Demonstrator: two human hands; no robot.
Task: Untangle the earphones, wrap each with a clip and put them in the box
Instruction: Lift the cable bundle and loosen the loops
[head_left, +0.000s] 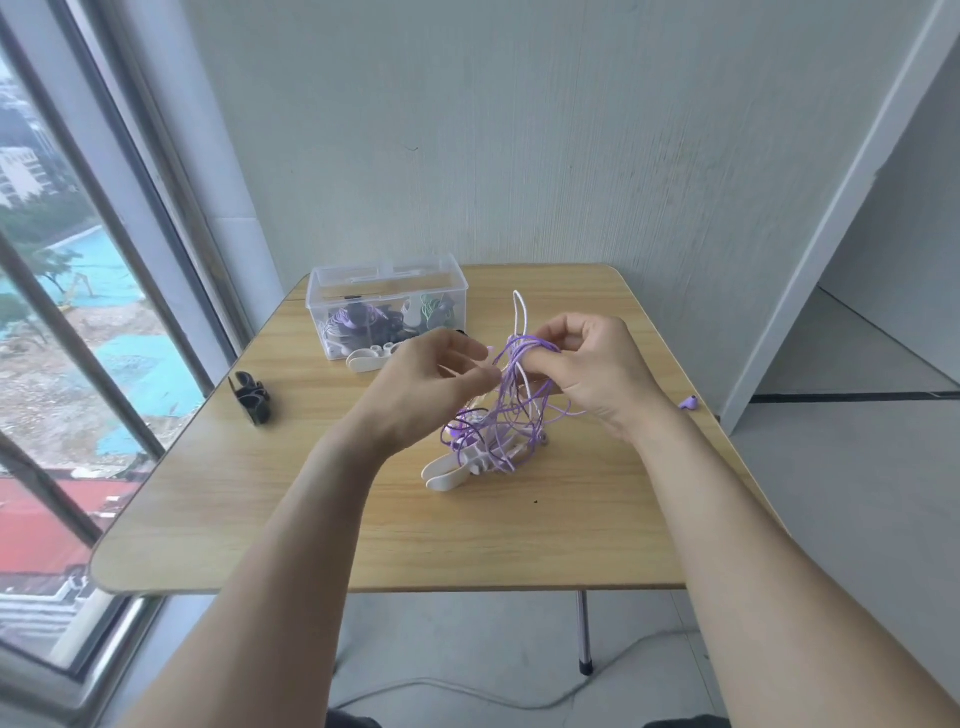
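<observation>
Purple earphone tangle (511, 400) mid-frame, pinched by left grip (426, 384) and right grip (587, 364); white clip (447, 475) beneath on surface (260, 493); black clip (252, 397) left; clear box (387, 306) behind.

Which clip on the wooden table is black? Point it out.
The black clip lying alone near the table's window-side edge. The two others are white: one beside the clear plastic box, one under the purple cable tangle.
</observation>
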